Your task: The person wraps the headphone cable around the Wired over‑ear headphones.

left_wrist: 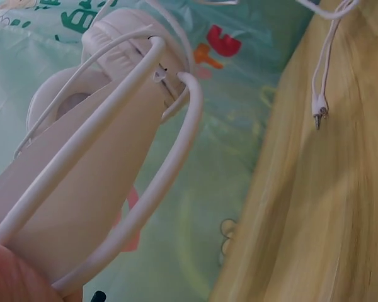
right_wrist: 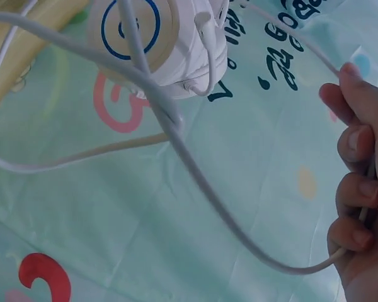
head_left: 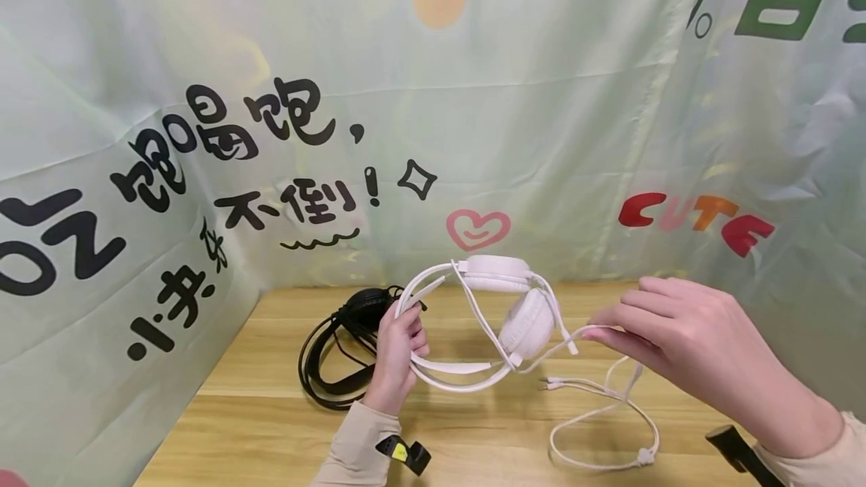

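A pair of white headphones (head_left: 530, 325) is held up above the table, tilted on its side. My left hand (head_left: 399, 352) grips its headband, thumb over the band, and in the left wrist view the twin white rods (left_wrist: 157, 189) and the flat inner strap (left_wrist: 107, 163) run up from the thumb. A white cable (head_left: 568, 343) stretches from the headphones to my right hand (head_left: 683, 329), which pinches it between thumb and forefinger. Lower fingers curl round the same cable (right_wrist: 220, 214) in the right wrist view. The cable's metal plugs (left_wrist: 319, 116) dangle over the wood.
Black headphones (head_left: 365, 310) with a looped headband lie on the wooden table (head_left: 271, 434), behind my left hand. A loop of white cable with a knot (head_left: 646, 457) hangs below my right hand. Printed cloth (head_left: 541, 134) walls in the table's back and sides.
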`<state>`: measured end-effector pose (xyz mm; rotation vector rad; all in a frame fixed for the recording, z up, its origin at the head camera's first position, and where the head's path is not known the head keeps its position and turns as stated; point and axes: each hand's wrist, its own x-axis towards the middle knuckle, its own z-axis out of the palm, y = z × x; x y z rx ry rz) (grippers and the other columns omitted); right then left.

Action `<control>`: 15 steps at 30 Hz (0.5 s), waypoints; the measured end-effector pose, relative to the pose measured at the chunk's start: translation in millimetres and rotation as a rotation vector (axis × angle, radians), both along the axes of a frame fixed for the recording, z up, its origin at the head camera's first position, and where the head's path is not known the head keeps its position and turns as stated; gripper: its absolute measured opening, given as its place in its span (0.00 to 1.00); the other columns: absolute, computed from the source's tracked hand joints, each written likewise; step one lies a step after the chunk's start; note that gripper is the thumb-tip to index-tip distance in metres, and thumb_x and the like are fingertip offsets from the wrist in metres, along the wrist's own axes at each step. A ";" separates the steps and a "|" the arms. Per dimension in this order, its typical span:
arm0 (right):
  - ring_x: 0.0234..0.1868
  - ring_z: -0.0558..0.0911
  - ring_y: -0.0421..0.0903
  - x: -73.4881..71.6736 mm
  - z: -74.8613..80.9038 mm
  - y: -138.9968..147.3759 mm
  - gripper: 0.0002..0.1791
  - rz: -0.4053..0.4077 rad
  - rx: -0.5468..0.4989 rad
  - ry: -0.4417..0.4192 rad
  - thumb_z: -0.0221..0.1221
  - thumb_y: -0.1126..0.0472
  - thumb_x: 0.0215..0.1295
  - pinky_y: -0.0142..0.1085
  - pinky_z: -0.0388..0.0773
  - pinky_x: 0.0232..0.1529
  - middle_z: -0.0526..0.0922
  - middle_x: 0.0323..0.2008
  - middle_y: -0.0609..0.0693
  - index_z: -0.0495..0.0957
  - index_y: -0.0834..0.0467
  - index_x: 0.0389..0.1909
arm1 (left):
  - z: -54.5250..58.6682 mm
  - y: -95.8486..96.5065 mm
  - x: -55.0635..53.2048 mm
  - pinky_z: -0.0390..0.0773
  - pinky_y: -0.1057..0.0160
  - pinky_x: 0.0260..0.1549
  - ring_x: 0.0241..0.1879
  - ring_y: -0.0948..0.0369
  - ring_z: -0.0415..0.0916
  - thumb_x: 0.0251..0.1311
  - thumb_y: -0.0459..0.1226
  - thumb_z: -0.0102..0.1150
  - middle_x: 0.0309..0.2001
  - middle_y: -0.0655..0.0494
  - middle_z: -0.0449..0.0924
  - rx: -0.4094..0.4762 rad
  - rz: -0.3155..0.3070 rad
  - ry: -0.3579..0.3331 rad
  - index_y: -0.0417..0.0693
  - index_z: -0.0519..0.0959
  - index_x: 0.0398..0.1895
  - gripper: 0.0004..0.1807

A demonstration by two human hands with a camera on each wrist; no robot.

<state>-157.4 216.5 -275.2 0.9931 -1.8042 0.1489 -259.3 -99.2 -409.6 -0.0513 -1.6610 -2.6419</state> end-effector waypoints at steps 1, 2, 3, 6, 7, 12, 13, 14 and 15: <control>0.24 0.65 0.31 -1.0 1.8 -0.9 0.29 0.009 0.007 0.003 0.49 0.38 0.84 0.24 0.65 0.25 0.77 0.21 0.32 0.84 0.44 0.23 | -0.1 0.1 -0.1 0.53 0.74 0.15 0.16 0.70 0.50 0.80 0.34 0.47 0.22 0.63 0.52 -0.006 -0.009 0.000 0.47 0.68 0.42 0.04; 0.24 0.65 0.32 -1.8 4.1 -2.2 0.29 0.019 0.014 0.007 0.50 0.38 0.84 0.24 0.64 0.25 0.77 0.21 0.32 0.84 0.44 0.23 | -0.2 0.3 -0.1 0.53 0.74 0.15 0.16 0.70 0.50 0.80 0.34 0.46 0.22 0.63 0.53 -0.011 -0.020 0.001 0.47 0.68 0.42 0.04; 0.25 0.64 0.32 -2.5 6.7 -3.7 0.29 0.030 0.021 0.008 0.50 0.38 0.84 0.24 0.63 0.25 0.77 0.21 0.32 0.84 0.45 0.24 | -0.3 0.3 -0.1 0.53 0.74 0.15 0.16 0.70 0.50 0.80 0.34 0.46 0.22 0.63 0.53 -0.015 -0.030 0.002 0.47 0.68 0.42 0.04; 0.25 0.62 0.33 -4.5 15.3 -8.8 0.29 0.052 0.039 0.022 0.49 0.38 0.84 0.25 0.61 0.26 0.75 0.20 0.33 0.83 0.46 0.23 | -1.0 0.5 0.1 0.53 0.74 0.15 0.16 0.70 0.51 0.80 0.35 0.47 0.23 0.63 0.54 -0.033 -0.062 0.002 0.48 0.67 0.42 0.04; 0.25 0.62 0.34 -5.2 18.2 -10.4 0.29 0.056 0.046 0.026 0.49 0.38 0.84 0.25 0.60 0.26 0.75 0.20 0.33 0.83 0.46 0.23 | -0.9 0.8 0.2 0.53 0.74 0.15 0.16 0.70 0.51 0.80 0.35 0.46 0.23 0.63 0.54 -0.037 -0.073 0.001 0.48 0.67 0.41 0.04; 0.24 0.64 0.35 -10.6 28.7 -15.2 0.31 0.066 0.075 0.043 0.48 0.36 0.83 0.26 0.60 0.26 0.73 0.20 0.35 0.80 0.47 0.21 | -0.6 1.4 0.6 0.54 0.74 0.15 0.16 0.70 0.52 0.80 0.35 0.47 0.24 0.62 0.55 -0.047 -0.122 0.000 0.49 0.67 0.41 0.04; 0.23 0.64 0.35 -12.3 29.9 -15.2 0.31 0.061 0.083 0.044 0.48 0.36 0.83 0.26 0.60 0.26 0.73 0.20 0.35 0.79 0.47 0.21 | -0.5 1.4 0.7 0.54 0.74 0.15 0.16 0.70 0.51 0.79 0.35 0.47 0.24 0.62 0.55 -0.047 -0.133 -0.001 0.49 0.67 0.41 0.04; 0.23 0.64 0.35 -14.1 30.9 -15.1 0.31 0.058 0.090 0.047 0.48 0.35 0.83 0.27 0.60 0.27 0.73 0.20 0.35 0.79 0.47 0.21 | -0.4 1.5 0.9 0.54 0.74 0.15 0.17 0.70 0.51 0.79 0.35 0.47 0.24 0.62 0.55 -0.046 -0.144 -0.003 0.49 0.67 0.41 0.04; 0.24 0.64 0.36 -16.0 31.8 -15.1 0.32 0.055 0.097 0.051 0.47 0.35 0.83 0.27 0.60 0.27 0.73 0.20 0.36 0.79 0.47 0.21 | -0.2 1.5 1.0 0.54 0.74 0.15 0.17 0.70 0.51 0.79 0.34 0.47 0.24 0.62 0.55 -0.045 -0.157 -0.003 0.49 0.68 0.42 0.04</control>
